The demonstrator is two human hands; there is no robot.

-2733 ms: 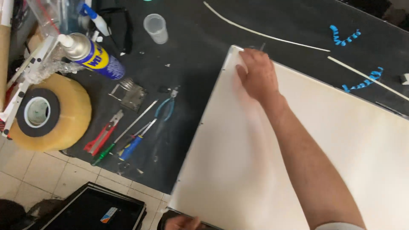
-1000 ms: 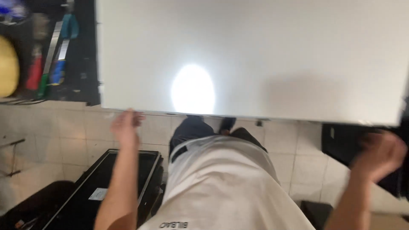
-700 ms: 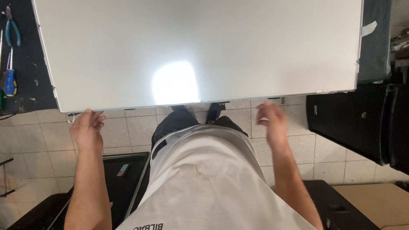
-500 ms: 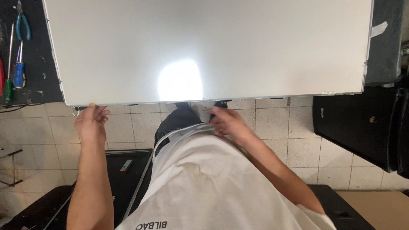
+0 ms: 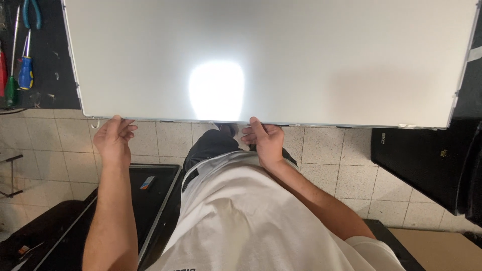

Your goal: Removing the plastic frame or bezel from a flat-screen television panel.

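A person in a white T-shirt [image 5: 251, 221] stands at a dark workbench [image 5: 47, 75], both hands at the near edge of a large white panel [image 5: 271, 55] lying flat on it. The left hand [image 5: 113, 140] curls its fingers under the panel's near left corner; the right hand [image 5: 266, 140] grips the same edge near its middle, well apart from the left. Screwdrivers [image 5: 22, 70] and pliers [image 5: 31, 12] lie beyond the left hand. A black case [image 5: 424, 160] stands on the tiled floor [image 5: 326, 160], right of the right hand.
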